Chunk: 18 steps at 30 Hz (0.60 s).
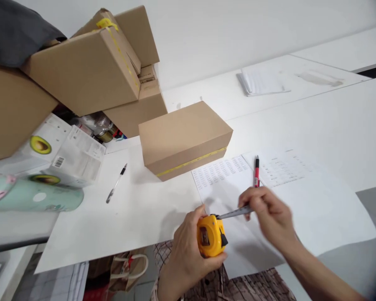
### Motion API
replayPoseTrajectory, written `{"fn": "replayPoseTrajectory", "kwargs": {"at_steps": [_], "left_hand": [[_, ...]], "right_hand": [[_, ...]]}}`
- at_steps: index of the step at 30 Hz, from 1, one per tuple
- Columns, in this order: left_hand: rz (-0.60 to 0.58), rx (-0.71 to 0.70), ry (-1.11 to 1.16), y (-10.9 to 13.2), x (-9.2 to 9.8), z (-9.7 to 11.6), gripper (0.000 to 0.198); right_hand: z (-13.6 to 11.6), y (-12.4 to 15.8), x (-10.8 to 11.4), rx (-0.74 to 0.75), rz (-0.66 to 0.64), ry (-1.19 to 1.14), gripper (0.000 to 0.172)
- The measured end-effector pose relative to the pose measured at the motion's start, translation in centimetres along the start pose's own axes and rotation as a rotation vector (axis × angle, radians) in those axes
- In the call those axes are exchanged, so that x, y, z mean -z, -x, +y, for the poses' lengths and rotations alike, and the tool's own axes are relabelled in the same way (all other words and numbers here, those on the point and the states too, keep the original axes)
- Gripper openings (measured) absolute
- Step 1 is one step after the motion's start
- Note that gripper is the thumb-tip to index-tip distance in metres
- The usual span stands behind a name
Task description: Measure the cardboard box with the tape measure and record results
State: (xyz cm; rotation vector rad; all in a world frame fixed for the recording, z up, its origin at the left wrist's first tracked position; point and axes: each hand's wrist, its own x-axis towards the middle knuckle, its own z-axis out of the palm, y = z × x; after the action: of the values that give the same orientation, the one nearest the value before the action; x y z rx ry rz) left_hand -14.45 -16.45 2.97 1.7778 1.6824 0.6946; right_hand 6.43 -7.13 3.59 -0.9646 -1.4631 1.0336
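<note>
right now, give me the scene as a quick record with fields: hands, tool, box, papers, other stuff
left hand: grip closed round yellow tape measure case
right hand: blurred, pinching grey metal blade drawn from the case
red pen: sticks up past right hand's fingers; held or lying, unclear
box: closed brown cardboard box with yellow band, on white table, apart from both hands
papers: printed white sheets below the hands
left side: silver ballpoint pen, stacked cardboard boxes, mint green bottle

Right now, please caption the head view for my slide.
Left hand grips a yellow tape measure; right hand pinches its blade.
</note>
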Motion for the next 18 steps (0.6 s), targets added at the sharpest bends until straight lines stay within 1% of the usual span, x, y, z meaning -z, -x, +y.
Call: {"fn": "replayPoseTrajectory", "kwargs": {"at_steps": [2, 3, 4, 5, 6, 7, 9, 10, 11, 13, 14, 16, 18], "left_hand": [[0.014, -0.073, 0.021, -0.5, -0.7, 0.2, 0.1], [0.024, -0.109, 0.02, -0.7, -0.8, 0.3, 0.1], [0.037, -0.132, 0.014, -0.9, -0.9, 0.4, 0.1], [0.057, -0.144, 0.002, -1.2, -0.8, 0.3, 0.101], [0.081, -0.148, -0.014, -1.4, -0.6, 0.2, 0.1], [0.104, -0.137, -0.038, -1.6, -0.4, 0.0, 0.098], [0.166, -0.093, -0.122, -2.1, 0.4, -0.8, 0.09], [0.202, -0.071, -0.178, -2.5, 0.8, -1.2, 0.085], [0.241, -0.051, -0.241, -2.9, 1.1, -1.7, 0.079], [0.307, -0.005, -0.364, -3.9, 1.6, -2.6, 0.072], [0.325, 0.014, -0.418, -4.4, 1.7, -3.1, 0.07], [0.335, 0.056, -0.502, -5.5, 1.9, -3.8, 0.065], [0.331, 0.084, -0.554, -6.3, 2.1, -4.2, 0.062]], "right_hand": [[0.9, 1.3, -1.5, 0.108, -0.119, 0.101, 0.02], [1.3, 1.5, -1.9, 0.171, -0.158, 0.171, 0.019], [1.5, 1.3, -1.9, 0.218, -0.177, 0.25, 0.019], [1.7, 0.9, -1.6, 0.237, -0.169, 0.334, 0.019], [1.9, 0.1, -0.9, 0.217, -0.127, 0.436, 0.02], [2.2, -0.8, 0.0, 0.158, -0.062, 0.556, 0.022], [3.0, -3.0, 2.1, -0.037, 0.092, 0.855, 0.03], [3.4, -4.1, 3.1, -0.148, 0.114, 0.993, 0.036], [3.9, -5.1, 4.0, -0.251, 0.091, 1.097, 0.041], [4.9, -6.6, 5.2, -0.381, -0.029, 1.23, 0.047], [5.4, -7.1, 5.5, -0.4, -0.097, 1.259, 0.046], [6.1, -7.5, 5.8, -0.374, -0.195, 1.263, 0.04], [6.3, -7.5, 6.1, -0.337, -0.231, 1.196, 0.038]]}}
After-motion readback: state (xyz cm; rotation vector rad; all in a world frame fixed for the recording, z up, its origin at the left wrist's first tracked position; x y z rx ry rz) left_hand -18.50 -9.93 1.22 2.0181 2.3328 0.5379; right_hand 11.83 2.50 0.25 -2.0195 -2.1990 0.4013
